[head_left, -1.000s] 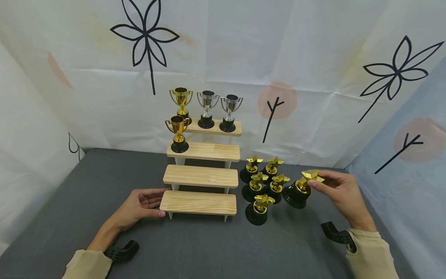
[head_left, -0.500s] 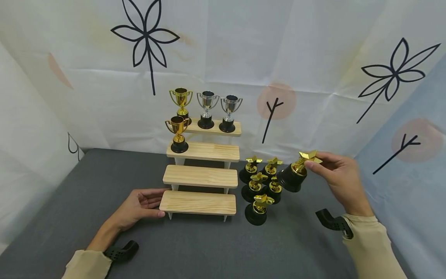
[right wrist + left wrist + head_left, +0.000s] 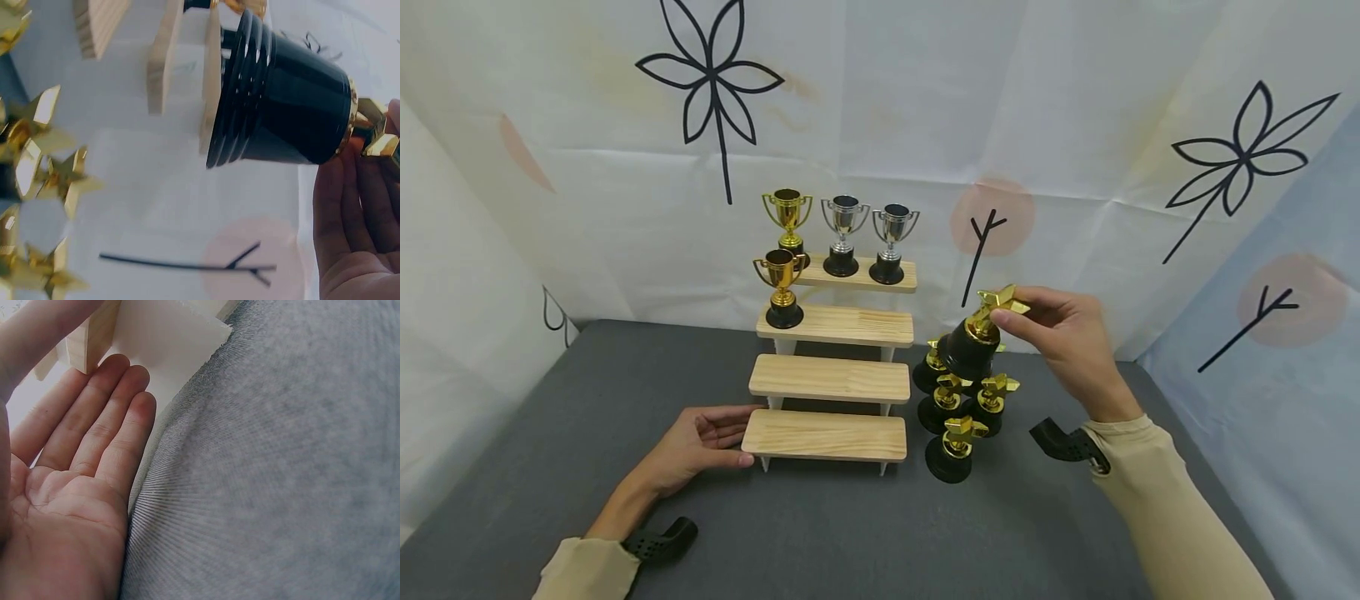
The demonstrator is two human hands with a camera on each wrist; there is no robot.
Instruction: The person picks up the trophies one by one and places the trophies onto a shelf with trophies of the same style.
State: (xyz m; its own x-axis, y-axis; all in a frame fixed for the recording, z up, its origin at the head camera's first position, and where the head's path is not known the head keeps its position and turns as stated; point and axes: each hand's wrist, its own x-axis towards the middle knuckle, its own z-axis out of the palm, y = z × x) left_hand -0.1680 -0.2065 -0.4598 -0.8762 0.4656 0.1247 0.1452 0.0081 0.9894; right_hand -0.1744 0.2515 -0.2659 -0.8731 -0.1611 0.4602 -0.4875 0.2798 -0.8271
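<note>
My right hand [image 3: 1067,337] pinches a star trophy [image 3: 970,354] by its gold star, with the black base hanging tilted above the other trophies. In the right wrist view that trophy's black base [image 3: 287,100] lies across the shelf ends. Several more star trophies [image 3: 949,450] stand on the table right of a wooden step shelf [image 3: 827,437]; the raised one partly hides those at the back. With fingers extended, my left hand [image 3: 688,446] touches the left end of the lowest step, thumb at its front corner. The left wrist view shows straight fingers [image 3: 128,447] beside the white support [image 3: 165,350].
On the top step stand a gold cup [image 3: 787,212] and two silver cups [image 3: 845,218]. A bronze-gold cup [image 3: 781,275] sits at the left of the second step. Behind the grey table [image 3: 820,533] hangs a patterned white cloth [image 3: 895,100].
My right hand has lifted the star trophy off the table and carried it left, over the back trophies. The left hand stays at the lowest step.
</note>
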